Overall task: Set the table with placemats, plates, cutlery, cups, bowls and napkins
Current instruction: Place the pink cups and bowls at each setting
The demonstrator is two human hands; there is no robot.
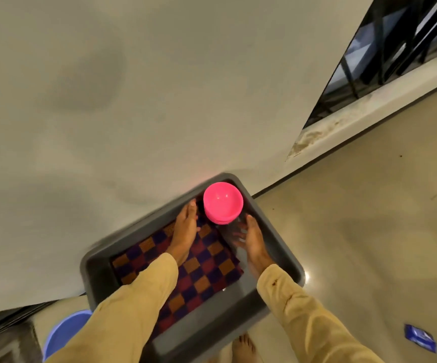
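Note:
A grey plastic bin (pixel 275 231) stands on the floor against a wall. Checkered orange, purple and red placemats (pixel 207 273) lie in its bottom. A stack of pink bowls (pixel 222 201) sits at its far end. My left hand (pixel 184 229) reaches into the bin, fingers straight, lying over the placemats just left of the bowls. My right hand (pixel 251 239) is inside the bin near the right wall, below the bowls, against something clear and blurred that looks like a cup (pixel 234 226). Whether its fingers close round it is not visible.
A pale wall (pixel 133 100) rises behind the bin, with a barred window (pixel 395 48) at the upper right. A blue basin (pixel 65 334) stands at the lower left. A blue packet (pixel 420 337) lies on the floor at the lower right. My bare foot (pixel 243 348) is just below the bin.

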